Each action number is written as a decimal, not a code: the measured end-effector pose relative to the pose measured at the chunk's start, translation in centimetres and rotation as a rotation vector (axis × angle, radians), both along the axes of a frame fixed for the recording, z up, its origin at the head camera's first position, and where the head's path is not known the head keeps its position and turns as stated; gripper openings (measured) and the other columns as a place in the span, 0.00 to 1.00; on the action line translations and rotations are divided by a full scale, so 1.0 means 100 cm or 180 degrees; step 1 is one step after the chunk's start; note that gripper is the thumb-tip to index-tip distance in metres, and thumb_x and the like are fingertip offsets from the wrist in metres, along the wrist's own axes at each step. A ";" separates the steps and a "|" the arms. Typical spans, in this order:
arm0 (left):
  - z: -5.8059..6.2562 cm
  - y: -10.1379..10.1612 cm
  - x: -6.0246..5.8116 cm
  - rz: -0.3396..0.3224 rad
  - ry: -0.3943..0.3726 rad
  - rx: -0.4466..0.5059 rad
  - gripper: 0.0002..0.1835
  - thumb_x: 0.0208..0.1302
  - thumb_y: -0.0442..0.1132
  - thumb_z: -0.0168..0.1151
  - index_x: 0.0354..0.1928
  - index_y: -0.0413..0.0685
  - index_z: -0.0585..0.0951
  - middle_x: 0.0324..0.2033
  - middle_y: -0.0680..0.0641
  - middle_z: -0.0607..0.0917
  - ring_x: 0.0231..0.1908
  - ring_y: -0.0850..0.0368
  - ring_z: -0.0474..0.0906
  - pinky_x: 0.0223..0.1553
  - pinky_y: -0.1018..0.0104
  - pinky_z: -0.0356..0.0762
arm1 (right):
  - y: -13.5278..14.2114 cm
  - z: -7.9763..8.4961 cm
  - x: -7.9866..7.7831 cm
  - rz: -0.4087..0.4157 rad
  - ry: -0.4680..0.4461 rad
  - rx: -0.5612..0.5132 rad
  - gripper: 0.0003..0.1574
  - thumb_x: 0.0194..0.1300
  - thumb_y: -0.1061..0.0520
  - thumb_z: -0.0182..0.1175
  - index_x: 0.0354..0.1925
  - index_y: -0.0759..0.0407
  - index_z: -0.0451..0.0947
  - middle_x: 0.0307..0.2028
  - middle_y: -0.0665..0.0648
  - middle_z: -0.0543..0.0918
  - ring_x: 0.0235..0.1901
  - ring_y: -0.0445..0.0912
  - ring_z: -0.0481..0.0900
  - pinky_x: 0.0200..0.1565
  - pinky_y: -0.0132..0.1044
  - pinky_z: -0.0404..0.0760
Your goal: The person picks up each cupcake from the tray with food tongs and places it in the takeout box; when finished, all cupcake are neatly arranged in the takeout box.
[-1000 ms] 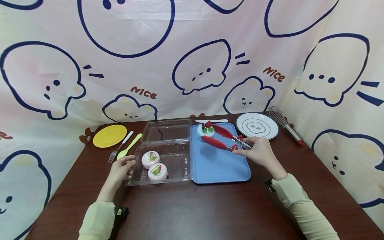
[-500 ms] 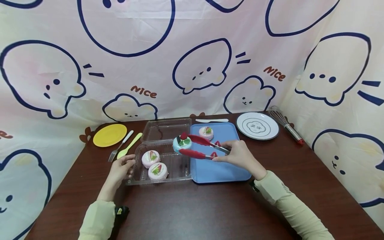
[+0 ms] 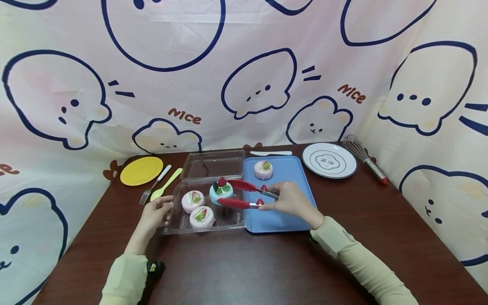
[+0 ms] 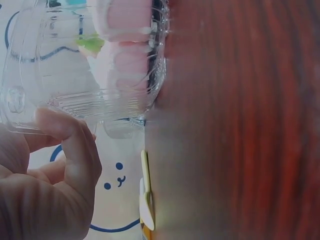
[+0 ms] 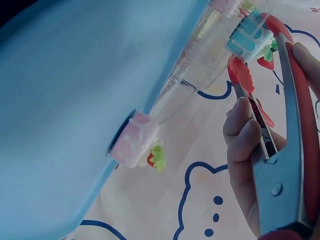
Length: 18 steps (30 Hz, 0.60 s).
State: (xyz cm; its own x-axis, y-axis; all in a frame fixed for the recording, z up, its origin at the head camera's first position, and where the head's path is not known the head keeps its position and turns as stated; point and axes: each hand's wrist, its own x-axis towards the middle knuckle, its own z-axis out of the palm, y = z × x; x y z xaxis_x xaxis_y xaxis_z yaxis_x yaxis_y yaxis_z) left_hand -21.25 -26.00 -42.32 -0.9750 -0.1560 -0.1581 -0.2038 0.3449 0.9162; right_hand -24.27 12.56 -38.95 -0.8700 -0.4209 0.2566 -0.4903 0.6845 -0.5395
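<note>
My right hand (image 3: 291, 203) grips red-tipped metal tongs (image 3: 236, 203). Between the tong tips is a blue cake (image 3: 221, 194) topped with a strawberry, over the right part of the clear plastic container (image 3: 230, 218); whether it touches the floor there I cannot tell. Two pink cakes (image 3: 202, 218) sit inside on the left. My left hand (image 3: 154, 216) pinches the container's left rim, its fingertips on the clear edge (image 4: 30, 120) in the left wrist view. A third pink cake (image 3: 263, 170) stands at the back of the blue tray (image 3: 276, 222).
The container's raised lid (image 3: 213, 164) lies open behind. Left of it are a yellow plate (image 3: 141, 171), a fork (image 3: 154, 186) and a light green spoon (image 3: 166, 185). A white knife (image 3: 271, 153), a white plate (image 3: 343, 167) and a whisk (image 3: 367, 161) lie at the back right.
The tongs, in my right hand, have carried the blue cake left from the tray's back to over the container, uncovering the pink cake on the tray. My left hand stays at the rim.
</note>
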 end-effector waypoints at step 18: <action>0.000 -0.001 -0.001 -0.0029 0.0018 0.0048 0.22 0.68 0.38 0.47 0.61 0.37 0.65 0.33 0.46 0.71 0.21 0.61 0.69 0.21 0.69 0.72 | -0.020 0.007 -0.013 0.0223 0.0225 0.0441 0.30 0.38 0.37 0.72 0.31 0.58 0.81 0.12 0.47 0.72 0.12 0.37 0.63 0.15 0.30 0.61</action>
State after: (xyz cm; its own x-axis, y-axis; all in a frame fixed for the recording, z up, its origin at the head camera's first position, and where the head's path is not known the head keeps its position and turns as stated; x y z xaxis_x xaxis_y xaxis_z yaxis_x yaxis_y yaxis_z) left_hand -21.32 -26.14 -42.31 -0.9773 -0.1446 -0.1548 -0.1954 0.3328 0.9225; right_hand -25.53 10.60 -38.27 -0.8193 -0.5154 0.2513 -0.5727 0.7129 -0.4048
